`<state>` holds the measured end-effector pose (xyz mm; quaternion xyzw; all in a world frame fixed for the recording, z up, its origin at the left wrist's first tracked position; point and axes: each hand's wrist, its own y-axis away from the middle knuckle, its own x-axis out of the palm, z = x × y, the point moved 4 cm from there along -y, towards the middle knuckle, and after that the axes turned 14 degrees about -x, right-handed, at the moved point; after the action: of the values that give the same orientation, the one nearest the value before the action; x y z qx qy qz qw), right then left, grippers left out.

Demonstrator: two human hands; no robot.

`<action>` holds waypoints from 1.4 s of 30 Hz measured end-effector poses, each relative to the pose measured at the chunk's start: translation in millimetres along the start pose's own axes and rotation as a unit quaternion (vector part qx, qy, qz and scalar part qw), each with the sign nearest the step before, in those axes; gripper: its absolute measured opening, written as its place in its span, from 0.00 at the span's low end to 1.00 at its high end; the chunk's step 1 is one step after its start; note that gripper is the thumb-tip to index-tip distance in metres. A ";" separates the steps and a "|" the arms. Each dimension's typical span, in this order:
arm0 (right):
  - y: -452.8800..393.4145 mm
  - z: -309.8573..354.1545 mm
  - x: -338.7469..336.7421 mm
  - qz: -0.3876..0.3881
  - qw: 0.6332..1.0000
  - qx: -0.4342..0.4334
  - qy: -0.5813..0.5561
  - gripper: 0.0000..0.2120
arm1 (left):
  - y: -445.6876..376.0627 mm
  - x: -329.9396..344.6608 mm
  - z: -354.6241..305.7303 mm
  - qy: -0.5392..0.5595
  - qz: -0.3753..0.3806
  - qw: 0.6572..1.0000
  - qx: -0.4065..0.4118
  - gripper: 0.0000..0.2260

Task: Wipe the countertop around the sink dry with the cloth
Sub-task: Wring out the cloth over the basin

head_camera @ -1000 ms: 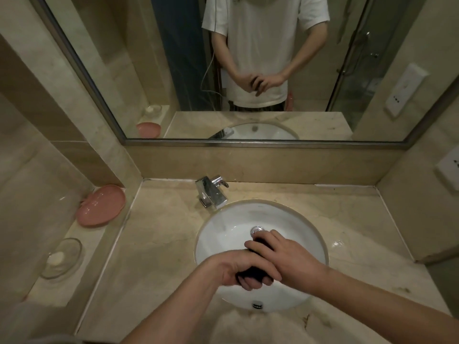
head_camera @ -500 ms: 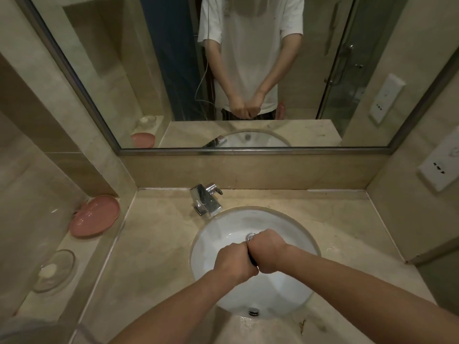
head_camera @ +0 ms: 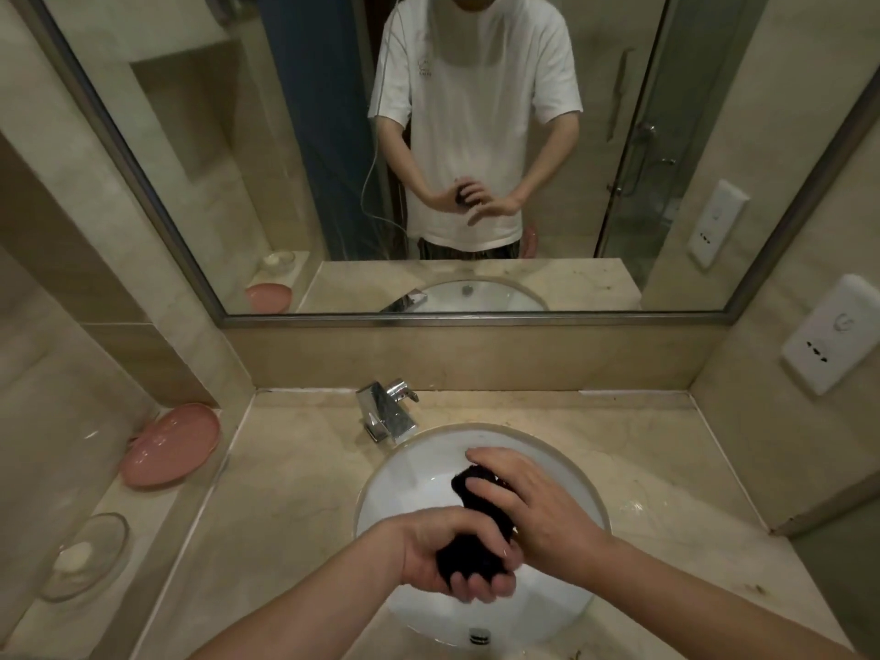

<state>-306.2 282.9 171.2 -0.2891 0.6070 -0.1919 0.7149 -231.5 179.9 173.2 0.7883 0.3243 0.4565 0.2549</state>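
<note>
A dark, bunched cloth [head_camera: 476, 526] hangs between both hands above the white oval sink [head_camera: 414, 473]. My left hand [head_camera: 447, 550] grips the cloth's lower end from beneath, fingers curled round it. My right hand [head_camera: 528, 502] lies over the cloth's upper end with fingers curved around it. The beige marble countertop [head_camera: 295, 497] surrounds the sink, with wet glints on its right side [head_camera: 633, 507].
A chrome tap [head_camera: 388, 412] stands behind the sink on the left. A pink dish [head_camera: 169, 445] and a glass soap dish [head_camera: 83, 554] sit on the lower left ledge. A mirror [head_camera: 666, 207] fills the back wall; a white socket plate [head_camera: 831, 333] is on the right wall.
The two fists that were pressed together over the drain have come apart, and the cloth now shows stretched between them. My right hand has loosened and moved up and to the right.
</note>
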 end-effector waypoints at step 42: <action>-43.4 -40.4 55.5 0.583 0.785 0.190 0.091 0.06 | -17.9 -70.4 -21.5 -0.452 -0.654 0.605 -0.047 0.03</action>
<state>-331.9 207.9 153.3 0.2800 0.6734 0.1244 0.6727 -281.8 141.5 131.4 0.4590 0.5747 -0.2321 0.6365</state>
